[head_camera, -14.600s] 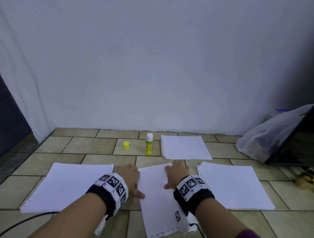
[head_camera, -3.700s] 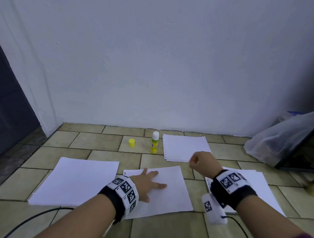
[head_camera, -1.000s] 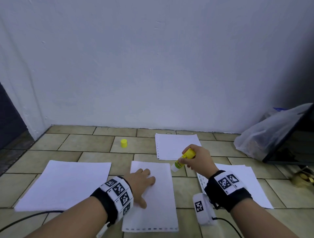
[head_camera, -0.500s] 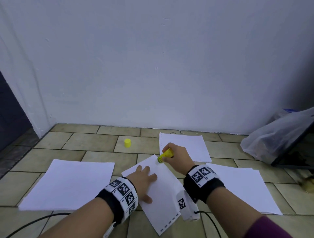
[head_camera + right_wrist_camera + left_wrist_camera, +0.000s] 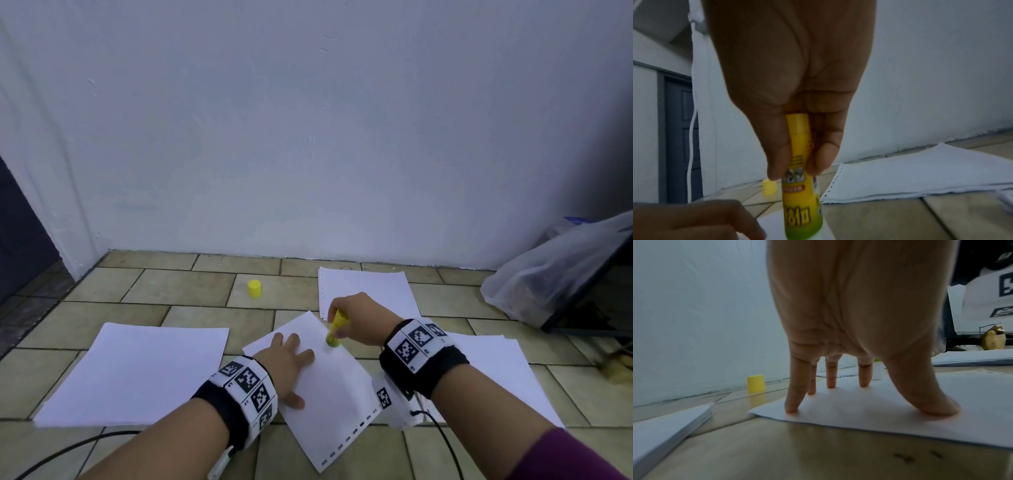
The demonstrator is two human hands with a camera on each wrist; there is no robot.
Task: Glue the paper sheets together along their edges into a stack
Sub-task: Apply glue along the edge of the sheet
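The head view lays out the whole tiled floor (image 5: 191, 284): a paper stack at far left (image 5: 137, 373), a yellow cap (image 5: 254, 288) standing alone toward the wall, a single sheet (image 5: 329, 387) lying skewed in the middle, a perforated stack behind it (image 5: 370, 284), and another stack at right (image 5: 496, 373). A clear plastic bag (image 5: 548, 270) slumps against the wall at far right.

The left wrist view shows what the head view cannot: the left hand (image 5: 855, 318) stands on the single sheet with its fingers (image 5: 793, 402) straight and spread, only the tips and the thumb touching the paper, the palm raised off it. The cap sits on the floor beyond, apart from the sheet.

The right wrist view closes in on the right hand (image 5: 797, 73). Its thumb and fingers (image 5: 820, 155) curl round a yellow glue stick (image 5: 801, 191), pinching the barrel near the upper end, so the tube points down at the single sheet's far part. The tip itself runs out of this picture at the bottom edge; in the head view it appears to touch the paper just right of the left hand's fingertips, near the sheet's right edge.
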